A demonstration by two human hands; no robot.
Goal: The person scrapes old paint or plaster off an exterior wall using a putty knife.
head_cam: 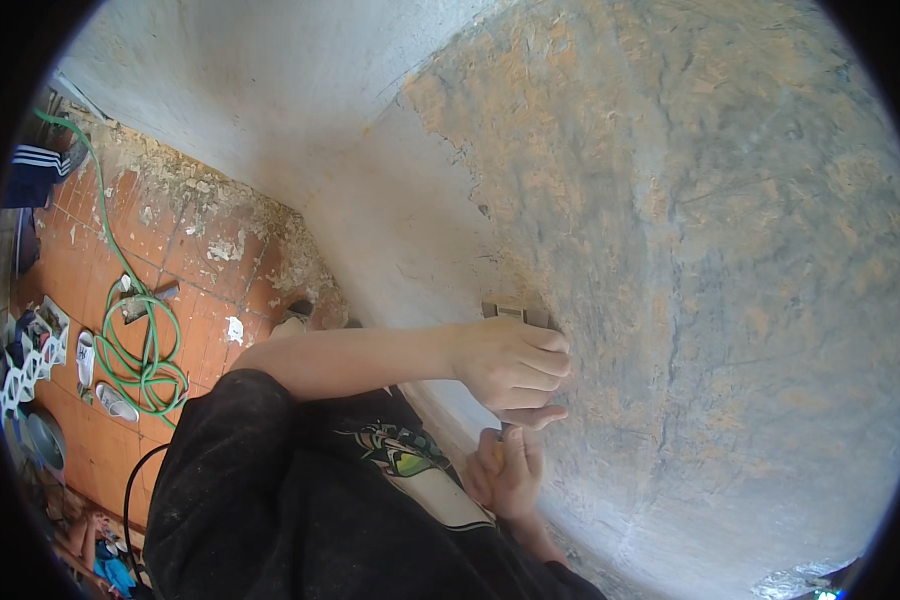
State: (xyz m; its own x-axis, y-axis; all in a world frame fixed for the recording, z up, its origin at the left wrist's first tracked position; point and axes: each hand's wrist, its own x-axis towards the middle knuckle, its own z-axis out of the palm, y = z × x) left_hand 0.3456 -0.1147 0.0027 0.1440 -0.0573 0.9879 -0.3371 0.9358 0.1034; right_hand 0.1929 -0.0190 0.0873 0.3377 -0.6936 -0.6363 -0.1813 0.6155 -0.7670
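My left hand is curled against the wall, over the lower part of a small rectangular wall fitting, perhaps an electrical outlet. What its fingers hold, if anything, is hidden. Just below it, my right hand is closed around a yellow handle; a short dark part of this tool shows above the fist, and its far end is out of sight behind my left hand. The wall around the fitting has rough grey and orange patches and scraped paint.
A green hose lies coiled on the orange tiled floor at left, with shoes, a white plastic rack and a grey basin near it. Another person's striped trouser leg shows at upper left; people are at lower left.
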